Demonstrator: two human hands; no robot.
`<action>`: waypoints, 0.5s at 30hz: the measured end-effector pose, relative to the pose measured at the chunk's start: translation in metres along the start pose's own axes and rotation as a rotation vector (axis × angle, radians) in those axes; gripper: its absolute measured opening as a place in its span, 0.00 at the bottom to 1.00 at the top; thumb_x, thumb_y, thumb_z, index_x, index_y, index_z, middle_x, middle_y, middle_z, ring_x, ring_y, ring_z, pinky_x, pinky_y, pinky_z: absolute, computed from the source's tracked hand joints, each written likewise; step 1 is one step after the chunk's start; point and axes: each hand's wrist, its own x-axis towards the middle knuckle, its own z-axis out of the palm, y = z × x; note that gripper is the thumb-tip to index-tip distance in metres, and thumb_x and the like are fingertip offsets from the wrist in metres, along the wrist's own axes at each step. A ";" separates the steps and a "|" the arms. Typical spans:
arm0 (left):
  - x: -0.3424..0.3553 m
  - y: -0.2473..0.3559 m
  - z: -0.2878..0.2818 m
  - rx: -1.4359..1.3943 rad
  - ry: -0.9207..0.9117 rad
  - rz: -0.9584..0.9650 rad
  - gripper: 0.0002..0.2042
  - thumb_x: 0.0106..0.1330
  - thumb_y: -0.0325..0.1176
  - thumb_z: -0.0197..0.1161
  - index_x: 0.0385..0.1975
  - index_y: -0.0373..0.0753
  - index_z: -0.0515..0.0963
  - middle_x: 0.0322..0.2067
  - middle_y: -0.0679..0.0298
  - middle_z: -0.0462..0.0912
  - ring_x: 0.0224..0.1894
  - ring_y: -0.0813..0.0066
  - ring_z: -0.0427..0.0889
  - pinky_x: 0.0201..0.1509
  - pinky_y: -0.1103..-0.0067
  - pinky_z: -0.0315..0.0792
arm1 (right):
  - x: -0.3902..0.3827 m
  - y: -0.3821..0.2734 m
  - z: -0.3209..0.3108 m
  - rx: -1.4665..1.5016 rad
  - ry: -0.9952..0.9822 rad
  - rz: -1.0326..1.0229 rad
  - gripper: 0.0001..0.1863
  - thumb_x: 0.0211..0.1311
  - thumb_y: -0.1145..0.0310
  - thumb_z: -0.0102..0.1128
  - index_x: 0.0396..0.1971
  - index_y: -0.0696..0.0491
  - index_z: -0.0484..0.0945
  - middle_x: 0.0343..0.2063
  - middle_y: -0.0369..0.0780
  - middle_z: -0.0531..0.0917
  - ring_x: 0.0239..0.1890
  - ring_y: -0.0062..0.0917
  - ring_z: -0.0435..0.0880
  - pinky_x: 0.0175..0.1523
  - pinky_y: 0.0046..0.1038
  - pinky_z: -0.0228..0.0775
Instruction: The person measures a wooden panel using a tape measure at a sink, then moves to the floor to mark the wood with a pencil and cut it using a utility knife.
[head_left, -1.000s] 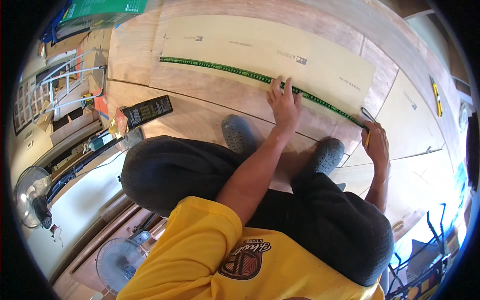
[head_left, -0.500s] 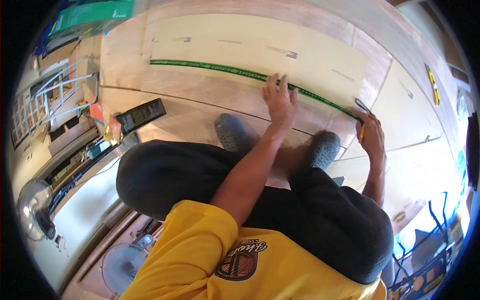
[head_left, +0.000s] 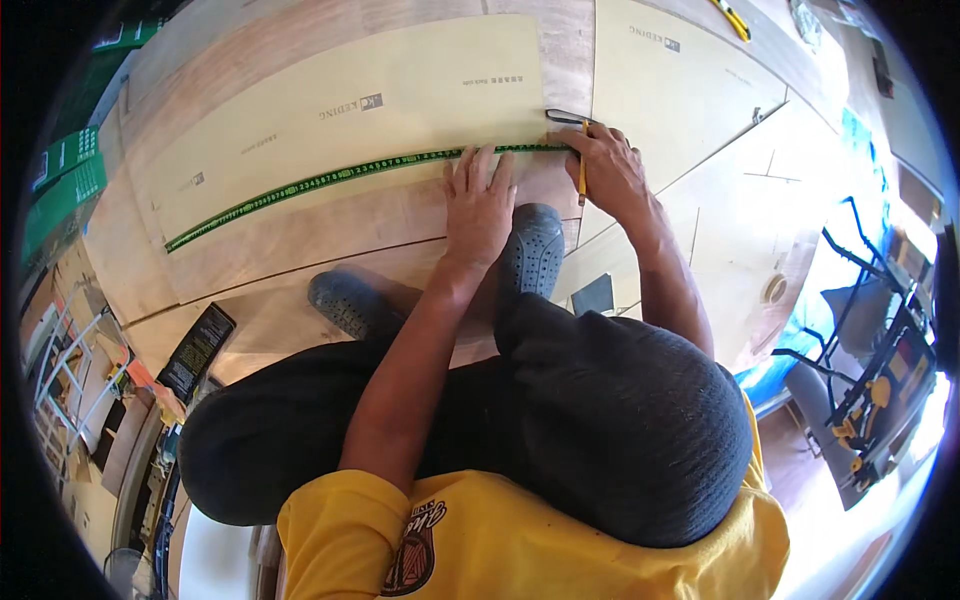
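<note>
A green tape measure blade [head_left: 325,180] lies stretched along the near edge of a long cream sheet [head_left: 430,65]. My left hand [head_left: 478,222] rests on the blade toward its right end, fingers apart and flat. At that end, my right hand [head_left: 618,178] is closed round the tape measure, whose case is mostly hidden beneath it. A black strap loop [head_left: 568,116] sticks out past the fingers. The same hand has a thin yellow pencil [head_left: 582,188], tip end pointing back toward me.
Another cream sheet [head_left: 690,85] lies to the right, with a yellow cutter knife [head_left: 733,18] beyond it. My grey clogs [head_left: 530,250] stand close to the sheet's near side. A black flat package [head_left: 197,350] and green boxes [head_left: 70,185] are at left; black metal stands [head_left: 870,360] are at right.
My view has turned and shifted right, so the sheet and tape now slant up toward the right. Both hands stay on the tape, the left one now nearer the right.
</note>
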 end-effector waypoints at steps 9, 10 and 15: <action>-0.001 -0.007 0.004 0.083 -0.103 0.015 0.31 0.63 0.40 0.72 0.67 0.44 0.72 0.69 0.53 0.65 0.72 0.49 0.62 0.73 0.48 0.58 | -0.001 0.003 0.006 -0.007 -0.032 0.046 0.19 0.63 0.67 0.65 0.54 0.37 0.84 0.51 0.43 0.81 0.58 0.45 0.79 0.56 0.52 0.74; -0.001 -0.007 0.005 0.096 -0.106 0.022 0.31 0.63 0.41 0.72 0.67 0.44 0.71 0.69 0.53 0.64 0.72 0.49 0.62 0.72 0.47 0.58 | -0.001 0.003 0.007 -0.007 -0.056 0.067 0.19 0.62 0.66 0.65 0.54 0.37 0.84 0.52 0.43 0.80 0.60 0.45 0.78 0.57 0.55 0.72; -0.001 -0.005 0.007 0.117 -0.161 -0.011 0.33 0.65 0.42 0.69 0.70 0.45 0.68 0.70 0.53 0.63 0.73 0.47 0.60 0.72 0.44 0.56 | -0.001 -0.001 0.008 -0.042 0.007 0.039 0.20 0.62 0.68 0.64 0.55 0.38 0.84 0.50 0.44 0.82 0.57 0.45 0.79 0.56 0.52 0.74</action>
